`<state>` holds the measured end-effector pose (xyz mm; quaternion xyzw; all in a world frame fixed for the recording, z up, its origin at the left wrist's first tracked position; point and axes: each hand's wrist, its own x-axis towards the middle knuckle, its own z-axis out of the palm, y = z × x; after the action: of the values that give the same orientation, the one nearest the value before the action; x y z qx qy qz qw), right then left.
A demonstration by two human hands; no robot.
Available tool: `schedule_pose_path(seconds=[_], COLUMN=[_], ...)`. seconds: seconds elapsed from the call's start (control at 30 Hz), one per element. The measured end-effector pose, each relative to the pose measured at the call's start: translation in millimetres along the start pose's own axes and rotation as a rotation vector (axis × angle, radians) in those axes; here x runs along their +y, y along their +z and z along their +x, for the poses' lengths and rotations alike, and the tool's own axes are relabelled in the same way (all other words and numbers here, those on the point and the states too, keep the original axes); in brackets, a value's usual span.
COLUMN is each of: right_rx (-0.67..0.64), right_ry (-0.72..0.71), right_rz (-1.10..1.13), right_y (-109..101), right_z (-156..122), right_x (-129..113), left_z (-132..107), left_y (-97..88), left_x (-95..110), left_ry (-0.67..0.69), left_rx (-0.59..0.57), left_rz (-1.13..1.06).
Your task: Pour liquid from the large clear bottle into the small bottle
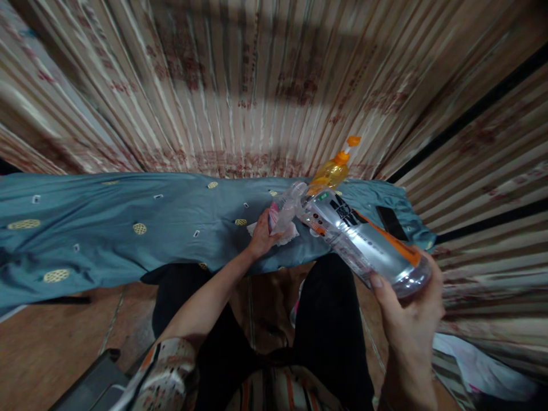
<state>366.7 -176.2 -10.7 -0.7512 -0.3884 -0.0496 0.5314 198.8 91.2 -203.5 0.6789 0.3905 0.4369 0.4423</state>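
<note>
My right hand (409,311) is wrapped round the base end of a large clear plastic bottle (363,240) with a silver and orange label. The bottle lies tilted in the air, its neck end pointing left. My left hand (263,235) grips a smaller clear plastic bottle (287,205) with a pink patch on its side. The ends of the two bottles meet or nearly meet; whether they touch, I cannot tell. Under the left hand lies a white tissue (291,233). Just behind the bottles stands an amber pump bottle (331,171) with an orange pump top.
A blue-green cloth with pineapple prints (180,228) covers the long surface before me. On its right part rests a dark phone-like slab (391,222). Patterned curtains (257,85) hang close behind and at the right. A grey object (92,385) stands at lower left.
</note>
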Motion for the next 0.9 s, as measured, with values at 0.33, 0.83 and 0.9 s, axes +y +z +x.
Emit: schedule_pose_path(seconds=[0.33, 0.83, 0.9], right_rx=[0.012, 0.0, 0.014], right_ry=[-0.016, -0.015, -0.014], right_rz=[0.009, -0.009, -0.01], right_y=[1.5, 3.3, 4.4], right_z=[0.5, -0.5, -1.1], right_x=[-3.4, 0.2, 0.6], left_z=[-0.1, 0.6, 1.2], left_y=[-4.2, -2.9, -3.4], left_x=[3.8, 2.9, 3.7], left_ry=[0.006, -0.016, -0.029], left_rx=[-0.033, -0.009, -0.004], left_rz=[0.017, -0.062, -0.091])
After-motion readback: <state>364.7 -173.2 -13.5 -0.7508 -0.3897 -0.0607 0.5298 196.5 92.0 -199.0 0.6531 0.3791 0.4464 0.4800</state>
